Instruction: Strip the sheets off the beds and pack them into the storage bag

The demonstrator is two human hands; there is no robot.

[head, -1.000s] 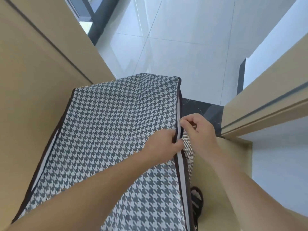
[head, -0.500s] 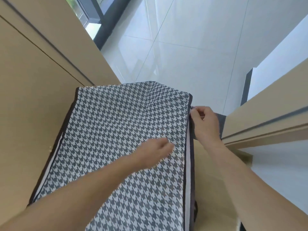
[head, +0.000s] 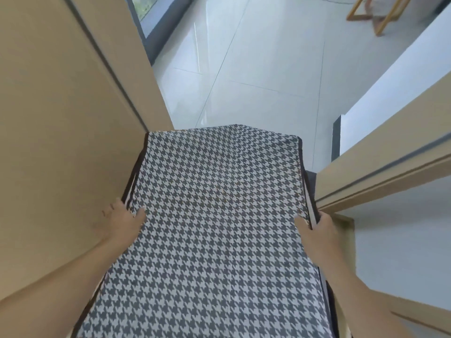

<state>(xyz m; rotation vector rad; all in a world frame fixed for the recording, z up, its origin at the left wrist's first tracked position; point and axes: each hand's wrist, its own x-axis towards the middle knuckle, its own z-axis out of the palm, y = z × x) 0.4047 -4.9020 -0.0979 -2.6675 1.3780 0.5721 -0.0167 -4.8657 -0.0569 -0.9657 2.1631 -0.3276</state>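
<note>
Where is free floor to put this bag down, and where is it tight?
Free: the tiled floor beyond the storage bag. Tight: left hand close to the left panel; right hand close beside the right panel.

Bare forearms [head: 61, 284], bare left hand [head: 123, 224] and right hand [head: 316, 231]

Houndstooth storage bag [head: 214, 228], top panel flat and dark-trimmed, between two tan bed frames. Left hand [head: 123, 224] grips its left edge, right hand [head: 314, 230] its right edge, thumbs on top. Glossy tiled floor [head: 256, 64] beyond; wooden stand [head: 366, 13] at upper right.
</note>
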